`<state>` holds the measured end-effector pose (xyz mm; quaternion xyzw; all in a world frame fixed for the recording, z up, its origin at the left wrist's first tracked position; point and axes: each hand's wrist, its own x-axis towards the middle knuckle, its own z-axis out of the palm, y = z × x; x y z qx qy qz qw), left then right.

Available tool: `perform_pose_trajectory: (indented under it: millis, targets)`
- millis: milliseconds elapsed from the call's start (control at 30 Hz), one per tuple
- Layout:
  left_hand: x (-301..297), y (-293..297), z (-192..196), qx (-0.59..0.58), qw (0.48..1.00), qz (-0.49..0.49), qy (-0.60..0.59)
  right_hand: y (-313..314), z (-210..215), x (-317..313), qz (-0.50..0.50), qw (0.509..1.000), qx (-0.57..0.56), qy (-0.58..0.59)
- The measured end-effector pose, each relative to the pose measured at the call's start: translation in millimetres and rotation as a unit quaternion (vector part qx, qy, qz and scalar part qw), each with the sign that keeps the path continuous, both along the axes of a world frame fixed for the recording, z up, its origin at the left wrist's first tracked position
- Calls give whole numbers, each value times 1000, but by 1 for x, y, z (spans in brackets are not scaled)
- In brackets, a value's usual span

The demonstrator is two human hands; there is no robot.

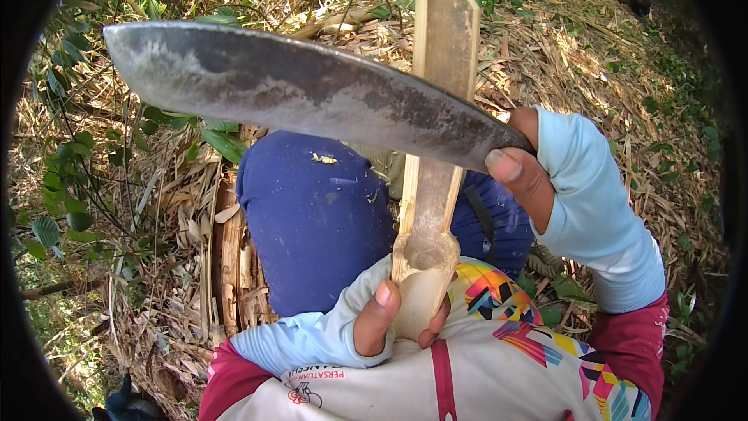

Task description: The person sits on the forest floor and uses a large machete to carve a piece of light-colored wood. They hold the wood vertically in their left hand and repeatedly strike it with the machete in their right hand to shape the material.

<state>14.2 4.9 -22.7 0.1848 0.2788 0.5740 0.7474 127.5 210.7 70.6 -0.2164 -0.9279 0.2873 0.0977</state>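
The left hand (pixel 375 318) grips the near end of a long bamboo piece (pixel 436 203), thumb along its left side and a fingertip showing round the right; the right hand (pixel 531 187) is closed at the right end of a large knife (pixel 288 82), thumb laid against the base of the blade, its handle hidden from view. The bamboo piece rises from the person's lap, between the knees, its long axis running from near to far with a slight lean to the right; its far end is cut to a point, and a rounded, hollowed node lies just beyond the left hand. The blade lies crosswise to this axis, passing above the piece at mid-length, its broad tip well out to the left; whether the two touch cannot be told. Of the two hands, the left is on the bamboo piece itself, while the right stands apart from it, to the right and farther out. Below the blade, blue trousers (pixel 308 218) cover the bent legs. Pale blue sleeves (pixel 596 195) cover both wrists. Dry leaf litter (pixel 561 54) spreads beyond and to the right; green leaves (pixel 224 144) grow at left.
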Motion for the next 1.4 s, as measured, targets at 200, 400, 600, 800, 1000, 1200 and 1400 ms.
perform_pose_trajectory:
  millis: [200, 400, 600, 800, 1000, 1200, 1400]
  targets:
    - [-1, 1, -7, 33, 999, -9, -11, -2, 7, -5, 5, 998, 56, -9]
    - [2, -2, -7, 31, 999, 6, -10, -8, 9, -8, -21, 998, 57, -23]
    - [3, -5, -9, 25, 999, 9, -20, -17, 3, -3, 19, 999, 28, -33]
    - [2, -5, -12, 46, 999, 0, 3, -19, 4, -4, 35, 995, 79, -54]
    - [4, -5, -11, 54, 998, 5, 20, -16, 8, -7, 31, 998, 41, -26]
    - [0, -3, -9, 56, 998, -6, 34, -20, 5, -5, 65, 993, 47, -88]
    - [-2, -2, -4, 44, 998, -10, 43, -23, -3, -2, 68, 992, 65, -83]
